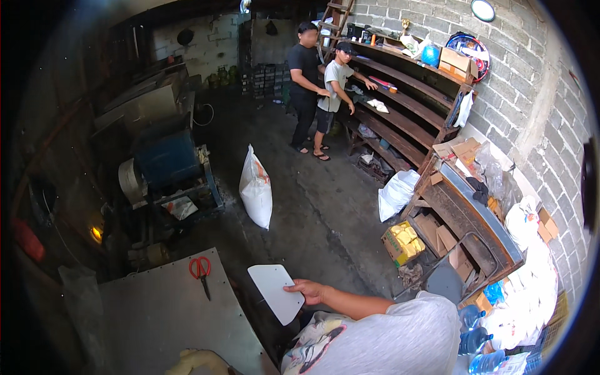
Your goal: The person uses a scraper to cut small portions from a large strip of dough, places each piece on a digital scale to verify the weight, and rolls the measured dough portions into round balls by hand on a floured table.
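Observation:
My right hand (305, 291) reaches in from the lower right and grips the edge of a flat white dough scraper (276, 292) with rounded corners. Its thumb lies on top, and the scraper is held beyond the right edge of a grey metal table (169, 312). Scissors (201, 275) with red handles and dark blades rest near the table's far edge. A pale yellowish lump (199, 362), perhaps dough, shows at the lower edge of the picture. My left hand is out of sight.
A white sack (256, 190) stands on the floor ahead, near a blue machine (169, 153). Two people (319, 87) stand by wooden shelves (400, 106). On the right are a box of yellow packs (404, 242), a wooden bench (462, 215) and blue water bottles (475, 340).

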`<state>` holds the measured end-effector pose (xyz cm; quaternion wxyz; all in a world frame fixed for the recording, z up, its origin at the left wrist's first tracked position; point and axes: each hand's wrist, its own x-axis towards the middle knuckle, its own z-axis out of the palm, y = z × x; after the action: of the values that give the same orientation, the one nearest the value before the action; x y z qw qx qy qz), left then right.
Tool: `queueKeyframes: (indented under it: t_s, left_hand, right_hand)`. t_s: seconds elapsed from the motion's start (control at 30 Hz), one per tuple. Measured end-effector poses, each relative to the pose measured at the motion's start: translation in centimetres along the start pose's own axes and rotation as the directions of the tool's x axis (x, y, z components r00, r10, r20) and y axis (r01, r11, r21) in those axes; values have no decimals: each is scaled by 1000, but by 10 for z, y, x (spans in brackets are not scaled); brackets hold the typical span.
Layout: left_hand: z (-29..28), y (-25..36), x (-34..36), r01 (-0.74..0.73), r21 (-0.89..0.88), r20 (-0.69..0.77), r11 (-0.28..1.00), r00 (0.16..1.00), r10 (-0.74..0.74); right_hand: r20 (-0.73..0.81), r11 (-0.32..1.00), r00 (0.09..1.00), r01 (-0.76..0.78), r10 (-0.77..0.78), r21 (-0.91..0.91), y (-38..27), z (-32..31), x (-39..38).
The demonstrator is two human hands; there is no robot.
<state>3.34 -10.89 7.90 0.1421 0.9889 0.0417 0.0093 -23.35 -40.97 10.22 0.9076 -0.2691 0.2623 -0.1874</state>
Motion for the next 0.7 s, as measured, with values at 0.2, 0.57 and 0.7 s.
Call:
queueKeyframes:
  t_s: [0.2, 0.57, 0.7]
  left_hand:
    - [67, -10, 16, -246, -17, -256, 969, 938, 234]
    - [14, -31, 38, -99, -44, 360, 994, 927, 109]
    - [-1, -10, 5, -37, -17, 145, 999, 989, 39]
  right_hand:
    - [5, 999, 999, -38, 38, 24, 18, -1, 12]
    - [38, 997, 997, -67, 68, -37, 17, 17, 22]
    - [60, 994, 993, -101, 103, -38, 22, 12, 29]
